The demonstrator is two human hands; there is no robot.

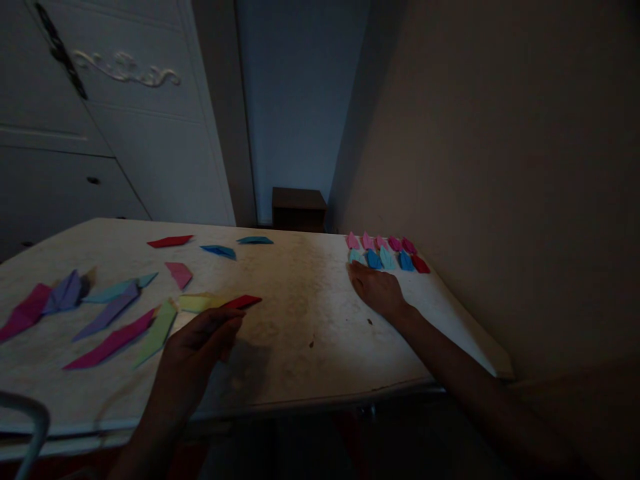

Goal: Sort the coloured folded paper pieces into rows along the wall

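My left hand (207,343) is closed in a pinch on a red folded paper piece (245,302), its pointed end sticking out to the right, just above the table. My right hand (377,288) reaches to the back right, fingers curled down against a pale blue folded paper piece (356,255). That piece sits at the left end of a row with a blue folded piece (373,259) beside it. Behind runs a second row that includes a pink folded piece (353,241). My right fingertips are partly hidden.
Loose folded paper strips, among them a magenta one (113,343), a green one (159,333) and a yellow one (200,303), lie on the left of the white table (290,373). A brown wall (475,167) borders the right edge. A metal tube (37,427) shows at lower left.
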